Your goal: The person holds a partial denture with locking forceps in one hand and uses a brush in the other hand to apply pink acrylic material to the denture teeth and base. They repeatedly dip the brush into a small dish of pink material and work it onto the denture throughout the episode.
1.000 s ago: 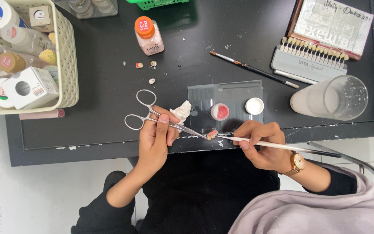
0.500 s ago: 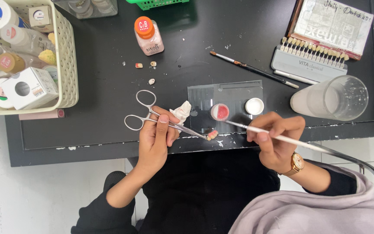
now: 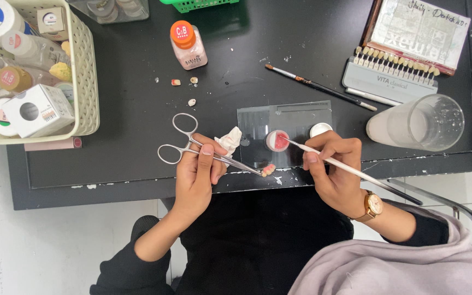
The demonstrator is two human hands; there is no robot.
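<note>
1. Head view: the left hand (image 3: 195,175) is closed around the metal clamp scissors (image 3: 203,148). Their tips pinch a small pink tooth piece (image 3: 269,170) at the near edge of the black worktop (image 3: 137,109).
2. The right hand (image 3: 334,169) is closed around a thin white brush (image 3: 350,170). The brush tip dips into a little round pot of pink paste (image 3: 277,141), at 12 o'clock from the tooth piece.
3. The pot sits on a clear glass slab (image 3: 285,117), with a small white pot (image 3: 319,130) beside it at 3 o'clock.
4. A crumpled white tissue (image 3: 229,140) lies just beside the left hand's fingers.
5. A clear cup (image 3: 419,123) stands at 3 o'clock, well apart from the slab.
6. A cream basket (image 3: 86,82) of bottles is at 10 o'clock.
</note>
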